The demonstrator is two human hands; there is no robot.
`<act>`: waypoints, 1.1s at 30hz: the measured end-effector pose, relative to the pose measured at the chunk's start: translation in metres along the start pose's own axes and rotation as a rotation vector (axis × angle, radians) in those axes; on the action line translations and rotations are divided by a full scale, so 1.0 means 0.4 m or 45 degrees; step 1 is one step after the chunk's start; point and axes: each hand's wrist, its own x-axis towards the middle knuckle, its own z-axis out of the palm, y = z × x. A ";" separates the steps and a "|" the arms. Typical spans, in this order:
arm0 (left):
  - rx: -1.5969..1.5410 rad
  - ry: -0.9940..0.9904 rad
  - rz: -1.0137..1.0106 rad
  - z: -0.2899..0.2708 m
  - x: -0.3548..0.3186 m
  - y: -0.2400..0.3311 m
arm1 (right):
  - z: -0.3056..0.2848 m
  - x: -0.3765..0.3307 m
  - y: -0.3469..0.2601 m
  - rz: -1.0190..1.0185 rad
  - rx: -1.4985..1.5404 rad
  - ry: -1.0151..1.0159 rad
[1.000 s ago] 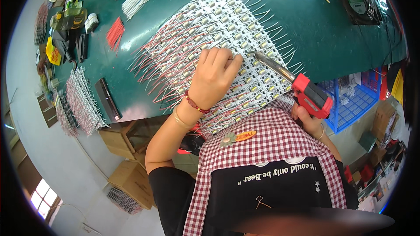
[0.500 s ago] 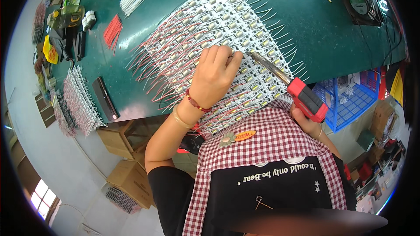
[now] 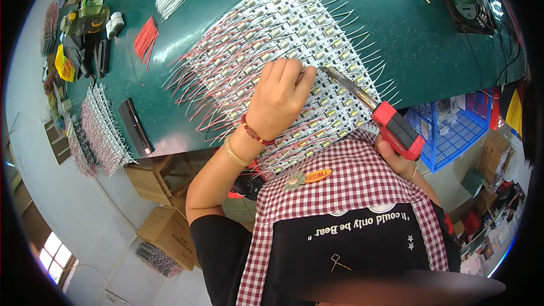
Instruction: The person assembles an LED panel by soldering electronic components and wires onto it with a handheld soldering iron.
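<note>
Red soldering iron point(image 3: 385, 117), diagonally forward-left

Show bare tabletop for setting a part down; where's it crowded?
Widest bare patch: green tabletop, right of the wire-fringed board panel, left of the black fan. Smaller: between the red wire bundle and black case. Crowded: the left end, around the yellow packet, and the panel, under the left hand and soldering iron shaft.

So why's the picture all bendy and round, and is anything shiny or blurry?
Head view: the fisheye lens bends straight edges; head view: white glare shines on the green table; head view: the brownish shape along the bottom is too blurred to name.
</note>
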 end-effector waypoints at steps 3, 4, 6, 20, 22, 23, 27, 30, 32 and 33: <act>0.015 -0.015 0.003 -0.003 0.001 0.000 | 0.003 -0.006 0.024 -0.069 -0.050 0.017; 0.025 -0.016 0.008 -0.003 0.000 0.000 | 0.003 -0.005 0.021 -0.087 -0.037 0.018; 0.036 -0.018 0.012 -0.002 0.000 0.000 | 0.000 -0.008 0.017 -0.105 -0.023 0.017; 0.052 -0.027 0.017 -0.007 -0.002 0.007 | 0.000 -0.014 0.021 -0.048 0.023 0.014; 0.051 -0.041 0.013 -0.004 0.002 0.001 | 0.003 0.001 0.017 -0.056 -0.001 0.014; 0.050 -0.049 0.010 -0.002 0.004 -0.001 | 0.004 0.006 0.015 -0.067 -0.030 0.016; 0.049 -0.031 0.012 -0.005 -0.002 0.000 | 0.007 -0.007 0.001 -0.014 0.017 0.006; 0.052 -0.030 0.016 -0.005 -0.002 0.001 | 0.002 -0.022 0.000 0.076 0.105 0.014; 0.059 -0.042 0.011 -0.007 0.000 0.004 | -0.002 -0.024 0.003 0.035 0.105 0.014; 0.059 -0.041 0.011 -0.006 0.001 0.003 | -0.003 -0.023 0.004 0.035 0.105 0.014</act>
